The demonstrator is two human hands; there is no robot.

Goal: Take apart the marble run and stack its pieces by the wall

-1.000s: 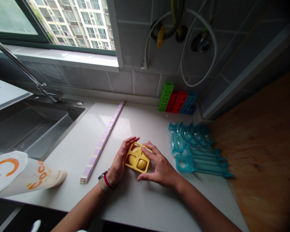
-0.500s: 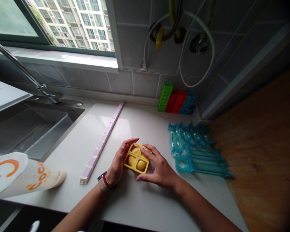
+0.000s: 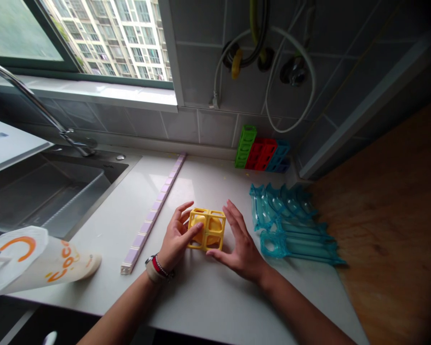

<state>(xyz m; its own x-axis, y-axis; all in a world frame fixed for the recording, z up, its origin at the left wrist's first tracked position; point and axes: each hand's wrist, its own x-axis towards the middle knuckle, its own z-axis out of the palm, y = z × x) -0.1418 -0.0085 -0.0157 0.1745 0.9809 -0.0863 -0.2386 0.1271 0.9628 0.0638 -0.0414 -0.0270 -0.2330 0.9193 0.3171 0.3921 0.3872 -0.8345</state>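
In the head view, my left hand [image 3: 177, 238] grips a yellow plastic block [image 3: 207, 231], its thumb lying across the front and its fingers behind the left side. The block has square openings, and rounded yellow shapes show inside. Close by its right side is my right hand [image 3: 244, 251], fingers stretched and apart, the thumb near the lower right corner. Whether that thumb touches the block I cannot tell. A long lilac strip [image 3: 151, 215] with pale bands lies on the counter [image 3: 201, 299] left of my hands. Translucent teal plastic pieces [image 3: 294, 225] lie to the right.
Green [image 3: 245, 147], red [image 3: 265, 154] and blue blocks [image 3: 280, 155] stand against the tiled wall. A large lidded drink cup [image 3: 46, 263] is at the front left, beside the sink [image 3: 75, 191] with its faucet [image 3: 39, 105]. A white cable [image 3: 311, 91] hangs above. A wooden panel [image 3: 388, 215] bounds the right.
The yellow block has been turned, so another face shows. My left thumb has come onto its front. The right fingers have lifted off its face and moved to the right side.
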